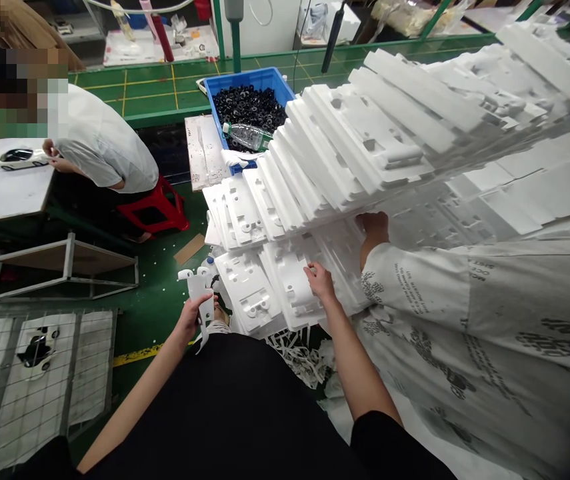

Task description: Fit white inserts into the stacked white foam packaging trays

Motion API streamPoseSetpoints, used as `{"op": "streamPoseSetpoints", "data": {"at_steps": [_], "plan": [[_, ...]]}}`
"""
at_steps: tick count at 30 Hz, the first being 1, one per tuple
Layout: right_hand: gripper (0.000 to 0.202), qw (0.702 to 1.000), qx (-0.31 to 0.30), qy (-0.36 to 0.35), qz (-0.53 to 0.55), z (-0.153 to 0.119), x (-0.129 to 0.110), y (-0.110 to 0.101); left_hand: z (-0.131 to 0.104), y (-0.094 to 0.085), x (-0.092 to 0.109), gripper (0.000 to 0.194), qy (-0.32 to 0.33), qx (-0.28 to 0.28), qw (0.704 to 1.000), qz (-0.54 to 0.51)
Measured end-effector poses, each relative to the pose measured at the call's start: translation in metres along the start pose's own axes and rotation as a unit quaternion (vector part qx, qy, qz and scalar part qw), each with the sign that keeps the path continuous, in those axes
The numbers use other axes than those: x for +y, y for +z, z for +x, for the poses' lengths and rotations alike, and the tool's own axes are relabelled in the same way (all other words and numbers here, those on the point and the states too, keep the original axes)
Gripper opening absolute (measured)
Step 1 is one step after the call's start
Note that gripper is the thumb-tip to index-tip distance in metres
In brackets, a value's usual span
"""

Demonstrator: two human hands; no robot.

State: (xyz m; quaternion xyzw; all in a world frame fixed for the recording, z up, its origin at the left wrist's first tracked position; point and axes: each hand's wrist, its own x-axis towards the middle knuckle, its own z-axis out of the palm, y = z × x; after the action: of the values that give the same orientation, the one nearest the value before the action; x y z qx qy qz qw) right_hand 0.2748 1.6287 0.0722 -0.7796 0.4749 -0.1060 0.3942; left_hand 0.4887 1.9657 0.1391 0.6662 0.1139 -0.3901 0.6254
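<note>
White, thin, flexible-looking: a strip (201, 288) in the worker's left hand (195, 313), pinched between thumb and fingers above the green floor (155, 319), left of the panels. Presumably held out there to keep it clear of the rows.

Right hand (321, 283): fingers drawn narrow at the near panel (289, 263). From where I stand I cannot tell whether they grip something or merely rest. Likely steadying.

Strip: pale, rounded lobes at the upper end, tail hanging below the hand. Panel: white, matt, with recesses and small openings; it lies slanted in the lower row, overlapping its neighbours. The fanned overlap probably leaves each edge within reach. A second row (309, 160) leans behind.

Also noted: shredded scraps (301, 359) under the near edge; a co-worker's hand (375, 227) at the panels, sleeve (399, 287) printed, fingers unclear. Beyond, a blue bin (247, 79) holds black pieces (249, 103), a bottle (248, 137) lying on top.
</note>
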Motion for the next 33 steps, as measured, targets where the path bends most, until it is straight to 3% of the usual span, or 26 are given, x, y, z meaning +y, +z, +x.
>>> {"op": "streamPoseSetpoints", "data": {"at_steps": [4,8,12,14,17,20,24,30,33], "plan": [[0.030,1.000,0.013,0.017,0.014,0.001,-0.004,-0.001,0.001,0.000,0.000,0.038,0.003,-0.005,1.000,-0.001],[0.035,0.986,0.021,0.079,0.147,-0.003,-0.011,-0.006,0.002,0.001,0.000,0.042,0.001,-0.006,1.000,-0.001],[0.057,0.960,0.011,0.129,0.248,-0.027,-0.013,-0.018,-0.003,0.000,0.003,0.044,-0.002,-0.005,1.000,-0.007],[0.060,0.938,0.006,0.150,0.311,-0.047,-0.017,-0.022,-0.011,0.004,0.008,0.045,-0.021,-0.045,0.998,-0.027],[0.059,0.915,0.015,0.144,0.377,-0.078,-0.034,-0.020,-0.026,0.021,0.019,0.050,-0.050,-0.145,0.986,-0.069],[0.053,0.921,0.017,0.095,0.377,-0.100,-0.064,-0.013,-0.042,0.051,0.032,0.052,-0.042,-0.220,0.973,-0.054],[0.049,0.932,0.011,0.061,0.356,-0.112,-0.098,-0.007,-0.060,0.082,0.042,0.055,-0.040,-0.274,0.961,-0.012],[0.050,0.927,-0.014,0.059,0.369,-0.117,-0.102,-0.001,-0.076,0.089,0.050,0.053,-0.034,-0.294,0.954,0.035],[0.050,0.898,-0.056,0.077,0.430,-0.123,-0.097,0.002,-0.074,0.090,0.051,0.053,0.015,-0.294,0.954,0.060]]}}
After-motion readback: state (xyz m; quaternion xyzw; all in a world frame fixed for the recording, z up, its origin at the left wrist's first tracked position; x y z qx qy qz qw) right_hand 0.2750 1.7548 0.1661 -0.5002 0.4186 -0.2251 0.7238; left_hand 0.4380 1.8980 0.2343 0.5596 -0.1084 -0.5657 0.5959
